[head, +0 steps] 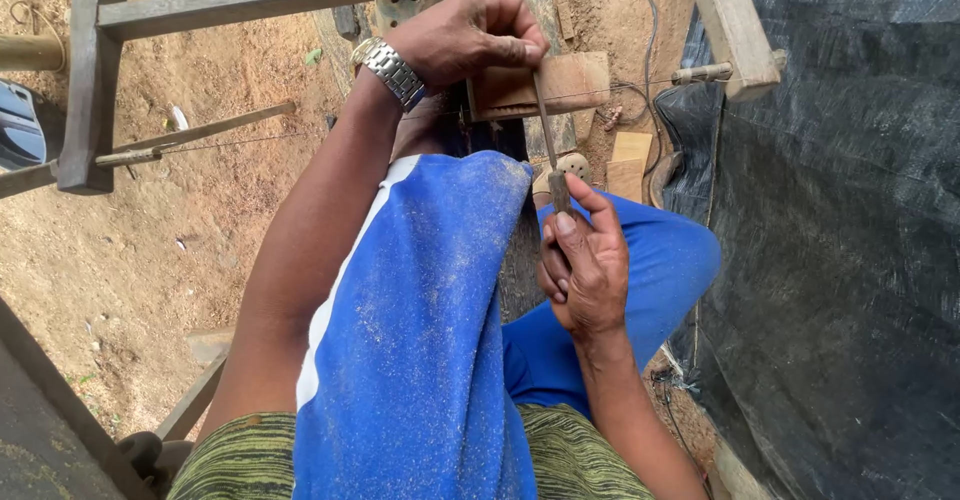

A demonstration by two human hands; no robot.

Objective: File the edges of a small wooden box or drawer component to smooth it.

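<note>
Two hands are at work in my view, and I describe them from near to far. Nearest to the camera I see the blue shorts [420,340], dusted with fine sawdust, and a green striped shirt [240,460] at the bottom edge. Just above the knee, the right hand [585,265] is closed around the handle of a thin metal file [548,135]; the fingers are curled tight and the thumb lies along the handle. The file goes up and slightly to the left, and its far end meets the small wooden block [545,85]. The left hand [465,35], with a metal wristwatch [390,68] on the wrist, grips this block from above, the fingers folded over its top edge and pressing on the tip of the file. The block is held in front of the knees, under the crossbar of a wooden frame [230,0]. Near the block, some smaller wood pieces [630,160] lie on the sandy ground [150,250]. A thin wire [230,142] runs across the frame on the left. On the right side hangs a black plastic sheet [830,260].
</note>
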